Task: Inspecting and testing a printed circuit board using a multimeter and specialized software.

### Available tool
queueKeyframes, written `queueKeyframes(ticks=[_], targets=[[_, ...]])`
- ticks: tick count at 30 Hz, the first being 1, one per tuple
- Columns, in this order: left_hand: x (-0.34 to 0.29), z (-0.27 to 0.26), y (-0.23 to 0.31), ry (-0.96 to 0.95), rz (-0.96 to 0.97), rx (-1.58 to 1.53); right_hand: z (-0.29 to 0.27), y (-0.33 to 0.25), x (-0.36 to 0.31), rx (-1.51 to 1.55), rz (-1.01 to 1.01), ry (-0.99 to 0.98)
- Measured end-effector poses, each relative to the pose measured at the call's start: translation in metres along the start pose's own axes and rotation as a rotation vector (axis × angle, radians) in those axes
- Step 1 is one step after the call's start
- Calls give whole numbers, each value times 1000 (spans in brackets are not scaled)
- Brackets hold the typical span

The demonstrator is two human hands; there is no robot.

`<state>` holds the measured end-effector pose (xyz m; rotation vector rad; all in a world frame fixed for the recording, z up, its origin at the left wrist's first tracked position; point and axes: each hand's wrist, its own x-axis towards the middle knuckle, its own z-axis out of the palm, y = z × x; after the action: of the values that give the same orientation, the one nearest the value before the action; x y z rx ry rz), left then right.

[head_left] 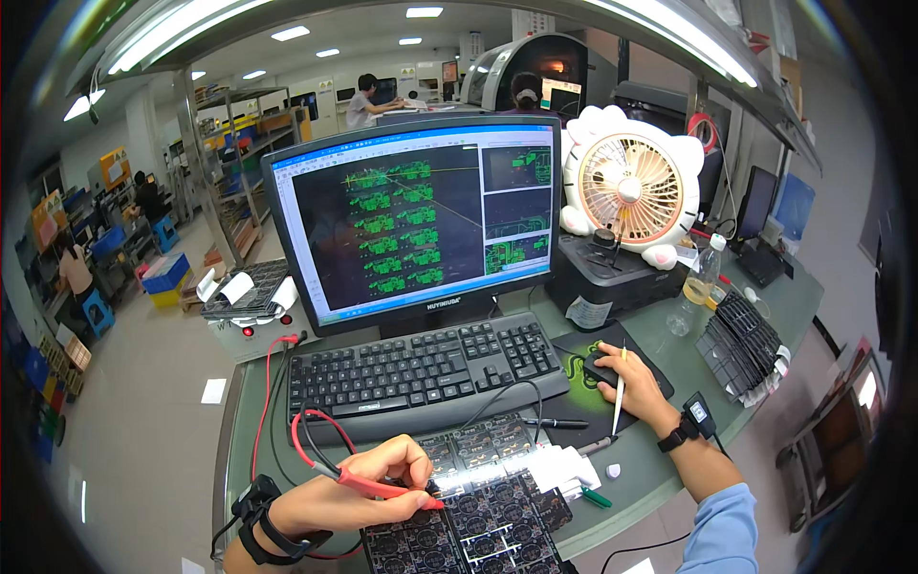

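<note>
My left hand [392, 478] is closed around a red test probe [378, 486] with a cable trailing from its back end. The probe's tip is at a panel of black circuit boards [497, 521] on the near edge of the desk. My right hand [631, 383] is wrapped over a black computer mouse [604, 370] on a black and green mouse pad [588, 407]. A slim white pen-like stick [621, 394] is tucked between its fingers, pointing up. On the monitor [411, 225] stands a board layout in green on black.
Between monitor and boards lies a black keyboard [426, 373]. A black pen [557, 423], white crumpled material [562, 471] and a green cap [596, 497] lie near the boards. A fan [631, 191], a bottle [703, 273] and stacked black boards [741, 344] stand right. Red cable [263, 411] runs left.
</note>
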<state>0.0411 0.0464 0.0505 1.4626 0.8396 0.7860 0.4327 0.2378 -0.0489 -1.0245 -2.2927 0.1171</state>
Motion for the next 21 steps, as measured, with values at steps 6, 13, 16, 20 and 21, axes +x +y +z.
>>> queueKeyframes(ticks=[6,13,16,20,21], targets=[[-1,-1,-3,4,14,19,1,1,-1,-15,3,18],[0,0,-4,11,21,9,0,2,-1,-12,-17,36],[-1,-1,-5,9,27,36,0,3,-2,-8,-6,34],[-2,0,0,7,-2,30,-3,-3,-1,-64,-32,76],[-2,0,1,9,-21,25,-7,-6,1,-65,-36,76]])
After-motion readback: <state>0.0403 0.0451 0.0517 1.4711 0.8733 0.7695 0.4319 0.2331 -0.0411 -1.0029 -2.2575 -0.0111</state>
